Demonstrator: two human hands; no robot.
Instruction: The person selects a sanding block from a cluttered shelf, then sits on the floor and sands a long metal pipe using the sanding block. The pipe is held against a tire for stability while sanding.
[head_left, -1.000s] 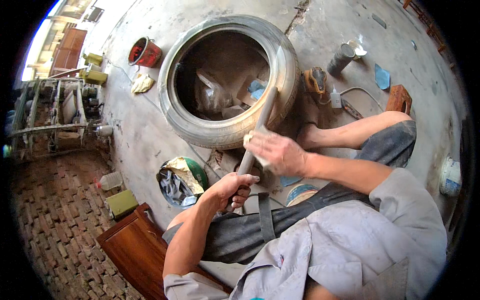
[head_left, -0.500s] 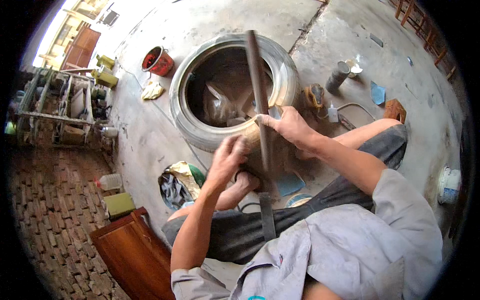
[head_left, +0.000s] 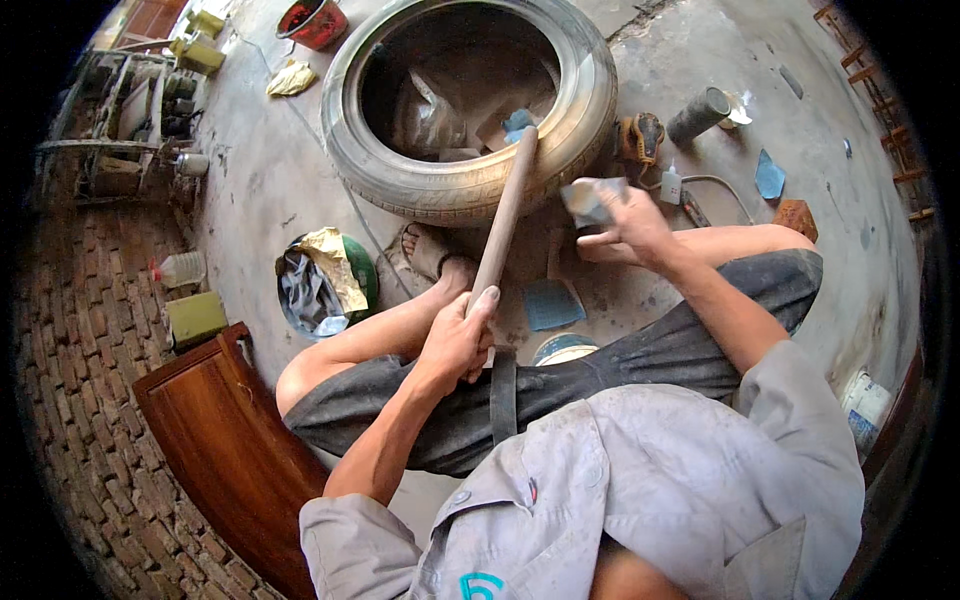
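Observation:
My left hand [head_left: 460, 335] is closed around the lower end of a long brown wooden bar [head_left: 507, 213], in front of my lap. From there the bar slants up and away, its far end against the near side of a tire [head_left: 440, 182] that lies flat on the floor. Off to the right of the bar, my right hand [head_left: 640, 225] pinches a folded grey-blue piece of sandpaper [head_left: 592, 202], smeared by motion and apart from the bar. Inside the tire are a clear plastic bag [head_left: 432, 120] and blue scraps [head_left: 518, 122].
A sander [head_left: 640, 138], a dark cylinder [head_left: 698, 117] and a small white bottle [head_left: 671, 184] are right of the tire. A blue sheet [head_left: 553, 304] lies between my legs. To the left are a bucket of rags [head_left: 365, 275], a wooden panel [head_left: 225, 430] and a red bucket [head_left: 312, 24].
My left hand has taken hold of the bar's lower end. My right hand has left the bar and moved right with the sandpaper. The bar now slants, its upper end lowered to the tire.

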